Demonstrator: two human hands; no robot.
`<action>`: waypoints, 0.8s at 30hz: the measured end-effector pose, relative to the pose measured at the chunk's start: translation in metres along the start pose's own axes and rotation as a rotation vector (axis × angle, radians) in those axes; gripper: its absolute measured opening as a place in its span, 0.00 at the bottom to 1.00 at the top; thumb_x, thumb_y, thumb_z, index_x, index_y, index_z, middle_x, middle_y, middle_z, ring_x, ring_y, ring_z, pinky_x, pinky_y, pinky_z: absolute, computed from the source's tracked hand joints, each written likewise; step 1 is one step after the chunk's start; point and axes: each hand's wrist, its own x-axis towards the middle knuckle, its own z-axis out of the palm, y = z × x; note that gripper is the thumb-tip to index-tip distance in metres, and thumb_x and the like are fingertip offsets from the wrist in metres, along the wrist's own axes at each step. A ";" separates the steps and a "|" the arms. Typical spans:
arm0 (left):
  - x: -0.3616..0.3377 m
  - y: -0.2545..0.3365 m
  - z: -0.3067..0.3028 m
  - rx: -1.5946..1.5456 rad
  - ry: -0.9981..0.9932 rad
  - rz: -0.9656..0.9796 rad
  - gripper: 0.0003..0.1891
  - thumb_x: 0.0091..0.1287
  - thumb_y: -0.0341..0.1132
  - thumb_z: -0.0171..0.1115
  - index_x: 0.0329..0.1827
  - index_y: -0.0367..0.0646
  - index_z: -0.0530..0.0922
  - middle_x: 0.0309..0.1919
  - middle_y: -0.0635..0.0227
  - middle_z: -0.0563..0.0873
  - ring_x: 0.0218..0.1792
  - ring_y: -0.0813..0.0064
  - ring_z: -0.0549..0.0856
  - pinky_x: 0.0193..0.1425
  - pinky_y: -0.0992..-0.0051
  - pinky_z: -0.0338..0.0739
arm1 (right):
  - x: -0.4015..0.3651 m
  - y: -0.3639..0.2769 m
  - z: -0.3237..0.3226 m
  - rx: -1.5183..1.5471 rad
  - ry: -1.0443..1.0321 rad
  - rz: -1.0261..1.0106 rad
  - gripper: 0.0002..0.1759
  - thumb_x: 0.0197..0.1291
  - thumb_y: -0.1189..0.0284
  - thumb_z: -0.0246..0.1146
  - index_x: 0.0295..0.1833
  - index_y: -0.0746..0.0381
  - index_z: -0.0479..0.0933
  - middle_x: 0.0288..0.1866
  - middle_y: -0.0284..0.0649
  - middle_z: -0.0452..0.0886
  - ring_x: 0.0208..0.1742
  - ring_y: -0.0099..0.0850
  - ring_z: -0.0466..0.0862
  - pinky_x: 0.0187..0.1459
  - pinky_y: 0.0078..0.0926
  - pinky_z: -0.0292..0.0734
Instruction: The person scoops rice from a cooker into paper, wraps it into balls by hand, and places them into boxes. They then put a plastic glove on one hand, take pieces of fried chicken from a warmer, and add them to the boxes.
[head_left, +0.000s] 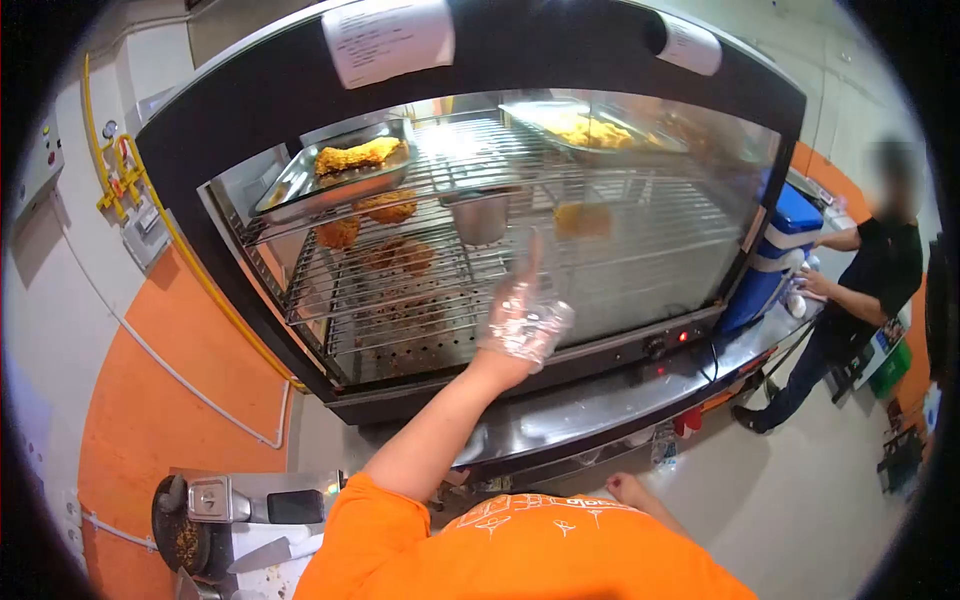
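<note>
My left hand (525, 315), in a clear plastic glove, is raised at the front glass of a black heated display cabinet (480, 385). One finger points up and nothing shows in the hand, which is partly blurred. Low beside my orange shirt, my right hand (625, 488) is bare, its fingers curled with nothing visible in them. Behind the glass, a fried piece (358, 155) lies on a metal tray (290, 198) at the upper left. More fried pieces (398, 256) rest on the wire racks below, near a metal cup (480, 220). Another tray (610, 150) holds yellow food.
A person in dark clothes (885, 265) stands at the right, hands at a blue cooler box (770, 260). Below the cabinet runs a steel counter (590, 405). A knife (265, 553) and a metal container (215, 500) are at the lower left. Yellow piping (185, 265) follows the left wall.
</note>
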 end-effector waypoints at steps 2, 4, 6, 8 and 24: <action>0.001 0.009 -0.021 -0.119 -0.403 -0.210 0.37 0.62 0.50 0.60 0.72 0.46 0.56 0.57 0.47 0.74 0.57 0.52 0.74 0.59 0.62 0.69 | -0.009 -0.010 0.008 -0.020 -0.089 0.005 0.13 0.53 0.64 0.61 0.36 0.63 0.79 0.35 0.49 0.83 0.39 0.41 0.82 0.40 0.36 0.76; -0.014 -0.017 -0.022 -0.246 -0.314 0.047 0.34 0.61 0.52 0.61 0.67 0.44 0.64 0.65 0.55 0.68 0.65 0.58 0.69 0.69 0.65 0.61 | -0.020 -0.009 0.016 -0.007 -0.109 0.040 0.13 0.53 0.64 0.61 0.36 0.64 0.79 0.35 0.49 0.83 0.39 0.42 0.82 0.40 0.36 0.76; -0.026 -0.009 -0.057 -0.113 -0.220 0.159 0.30 0.60 0.49 0.63 0.64 0.47 0.69 0.63 0.57 0.71 0.64 0.58 0.70 0.68 0.63 0.62 | -0.033 0.000 0.024 0.038 -0.068 0.108 0.13 0.53 0.64 0.61 0.35 0.64 0.79 0.35 0.50 0.83 0.39 0.42 0.82 0.40 0.36 0.76; -0.033 -0.024 -0.095 0.080 -0.217 0.298 0.27 0.58 0.47 0.65 0.60 0.50 0.73 0.60 0.60 0.75 0.62 0.57 0.72 0.66 0.62 0.64 | -0.048 0.016 0.025 0.094 0.029 0.221 0.13 0.53 0.64 0.61 0.35 0.64 0.79 0.35 0.50 0.83 0.39 0.43 0.82 0.41 0.36 0.76; 0.135 -0.121 -0.167 0.803 -0.481 -0.275 0.30 0.61 0.56 0.52 0.59 0.43 0.72 0.60 0.51 0.73 0.60 0.57 0.74 0.62 0.67 0.68 | -0.037 0.073 0.001 -0.027 0.431 0.312 0.13 0.52 0.66 0.62 0.39 0.64 0.80 0.35 0.50 0.83 0.38 0.42 0.84 0.43 0.35 0.77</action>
